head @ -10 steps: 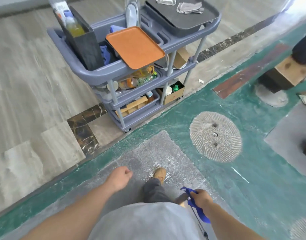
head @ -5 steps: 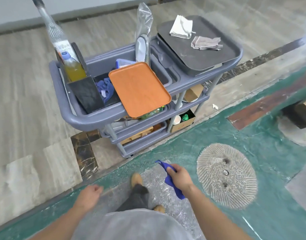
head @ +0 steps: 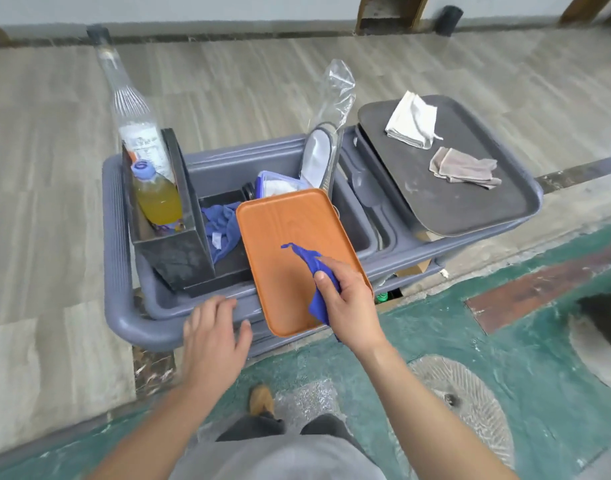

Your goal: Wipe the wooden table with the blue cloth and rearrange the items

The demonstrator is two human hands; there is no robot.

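Your right hand [head: 349,299] clamps the blue cloth [head: 316,271] over the orange tray [head: 293,244]; left hand [head: 215,336] spread open. A nudge could tip the overhanging tray off the cart [head: 124,317].

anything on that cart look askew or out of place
The orange tray lies tilted across the cart's top bin, its near end jutting past the front rim. The right hand holds a blue cloth over it; the left hand hovers open nearby.
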